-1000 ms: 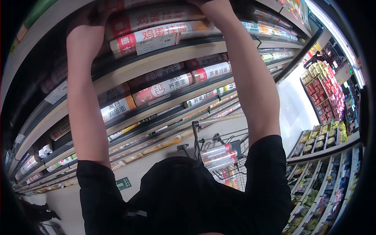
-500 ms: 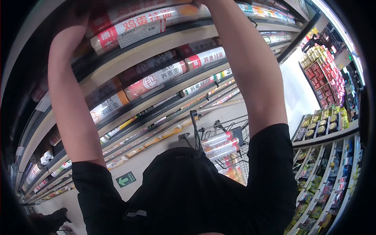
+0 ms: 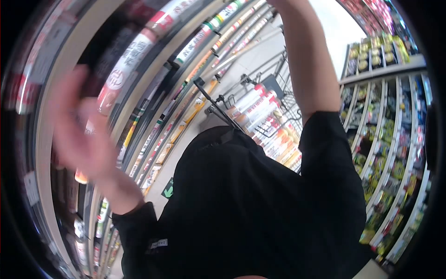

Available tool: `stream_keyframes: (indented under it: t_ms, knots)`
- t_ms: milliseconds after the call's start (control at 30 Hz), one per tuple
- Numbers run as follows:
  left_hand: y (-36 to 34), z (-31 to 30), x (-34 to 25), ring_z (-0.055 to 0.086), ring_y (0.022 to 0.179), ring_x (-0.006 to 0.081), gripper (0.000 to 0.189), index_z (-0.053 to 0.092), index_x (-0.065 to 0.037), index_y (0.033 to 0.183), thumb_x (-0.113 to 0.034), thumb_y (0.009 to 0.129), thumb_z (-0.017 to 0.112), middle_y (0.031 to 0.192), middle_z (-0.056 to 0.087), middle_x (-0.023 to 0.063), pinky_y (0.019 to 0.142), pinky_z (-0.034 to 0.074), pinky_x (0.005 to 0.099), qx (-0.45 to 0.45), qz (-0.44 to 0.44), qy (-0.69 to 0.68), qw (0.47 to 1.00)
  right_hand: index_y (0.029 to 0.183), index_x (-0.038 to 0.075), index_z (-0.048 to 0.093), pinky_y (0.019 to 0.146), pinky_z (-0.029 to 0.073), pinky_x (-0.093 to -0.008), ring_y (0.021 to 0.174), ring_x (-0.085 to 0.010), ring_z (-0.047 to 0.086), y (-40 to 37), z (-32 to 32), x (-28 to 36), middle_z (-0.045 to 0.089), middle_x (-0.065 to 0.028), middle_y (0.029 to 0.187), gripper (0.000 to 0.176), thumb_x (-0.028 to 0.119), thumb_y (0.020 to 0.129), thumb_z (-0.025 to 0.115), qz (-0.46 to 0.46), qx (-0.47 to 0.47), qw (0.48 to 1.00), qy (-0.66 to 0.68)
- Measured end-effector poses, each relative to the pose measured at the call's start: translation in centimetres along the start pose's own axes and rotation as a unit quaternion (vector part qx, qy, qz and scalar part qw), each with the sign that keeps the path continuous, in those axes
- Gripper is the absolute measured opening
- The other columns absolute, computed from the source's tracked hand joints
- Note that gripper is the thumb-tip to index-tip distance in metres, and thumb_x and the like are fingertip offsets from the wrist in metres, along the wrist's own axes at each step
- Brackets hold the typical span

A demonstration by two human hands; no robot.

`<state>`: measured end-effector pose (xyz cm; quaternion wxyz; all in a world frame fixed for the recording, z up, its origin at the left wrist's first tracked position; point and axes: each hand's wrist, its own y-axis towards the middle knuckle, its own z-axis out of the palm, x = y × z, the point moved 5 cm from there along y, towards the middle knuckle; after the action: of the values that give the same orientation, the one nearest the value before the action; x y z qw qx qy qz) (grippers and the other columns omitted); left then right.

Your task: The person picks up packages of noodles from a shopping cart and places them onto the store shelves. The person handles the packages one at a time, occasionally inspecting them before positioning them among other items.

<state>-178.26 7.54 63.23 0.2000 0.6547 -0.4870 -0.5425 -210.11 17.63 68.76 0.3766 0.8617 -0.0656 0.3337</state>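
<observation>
My left hand (image 3: 81, 132) is smeared by motion in front of the shelves at the left, with its fingers apart and nothing seen in it. Beside it, a red-and-white noodle pack (image 3: 114, 81) lies on a shelf. My right forearm (image 3: 310, 60) reaches up past the top edge of the view, so the right hand and whatever it may hold are hidden.
Tilted shelves (image 3: 160, 58) of packed noodles fill the left side. A wire shopping cart (image 3: 287, 100) with several noodle packs (image 3: 253, 104) stands beyond my body. Shelves of bagged goods (image 3: 388, 153) line the right. A green floor sign (image 3: 168, 188) shows beside my shirt.
The view has turned and shifted. My left hand, hidden at the upper shelf before, has come down into view. My right arm still reaches up, with its hand now out of view.
</observation>
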Motion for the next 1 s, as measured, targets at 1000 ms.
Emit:
stream_keyframes:
  t_ms: [1000]
  knots:
    - [-31.0,36.6,6.3,0.061,0.124,0.0362,0.047,0.057,-0.005,0.138,-0.025,0.095,0.059,0.132,0.064,0.0192,0.104,0.050,0.0479,0.734,-0.065,-0.027,0.676,0.110,0.001,0.050,0.082,0.057,-0.0434,0.097,-0.0343,0.072,-44.8,3.8,-30.1,0.070,-0.0200,0.105,0.046,0.031,0.087,0.076,0.604,-0.082,0.784,-0.121]
